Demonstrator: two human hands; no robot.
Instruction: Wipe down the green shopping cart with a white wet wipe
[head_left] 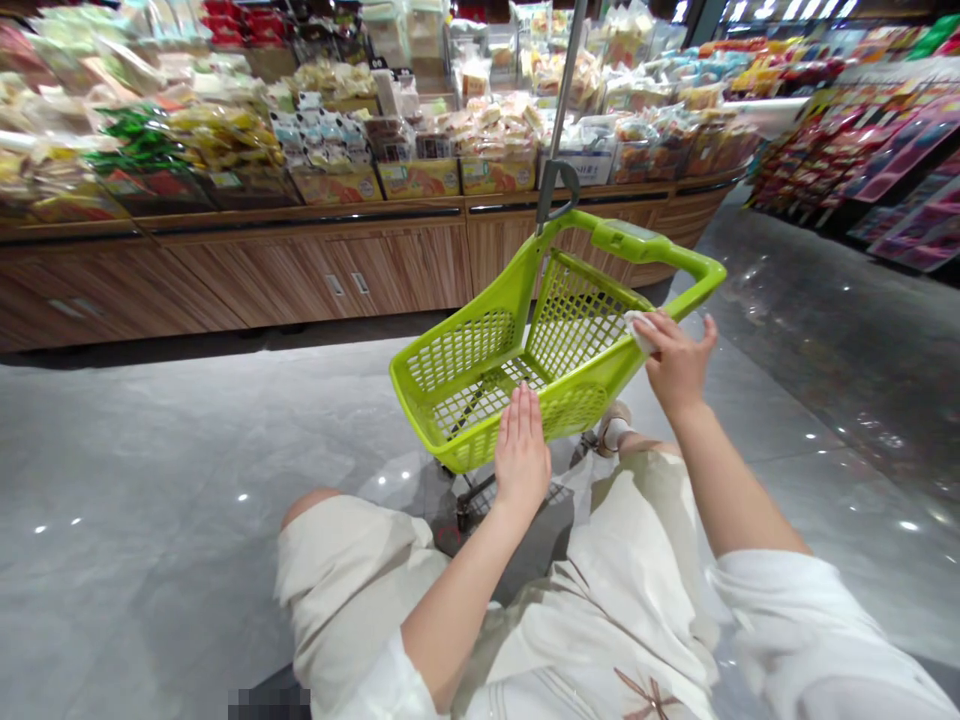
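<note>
- Lime-green plastic shopping basket [480, 370] on a wheeled cart, its mesh walls and floor showing, stands on the floor directly in front of the person, between their arms and the wooden counter.
- Left hand [521, 450]: open and flat, fingers straight and held together, pointing away from the person. It rests against the near rim and mesh wall of the basket, with the forearm reaching up from the lower edge of the view.
- Right hand [675, 365]: reaches across the basket's right-side rim, wrist bent and fingers curved downward. It pinches a white wipe [637, 332] against that rim, and the arm extends forward from a loose white sleeve [810, 620].
- Green basket handle [652, 245] arcs across the far end of the basket, well beyond both hands.
- Grey metal pole [566, 80] rises from a dark hook [559, 190] just above the handle's left end.
- Dark metal cart frame [465, 495] shows beneath the basket, above the person's legs.
- Cream shorts [352, 580] cover the person's thighs at the bottom of the view, and a foot in a pale sock [615, 428] sits just under the basket's right side.
- Wooden counter [315, 270] runs behind the basket, with packaged snacks [225, 140] in bags and trays along its top edge.
- Pink packaged goods [900, 170] hang on shelving beyond the counter's right end, past a glossy grey floor [150, 450].
</note>
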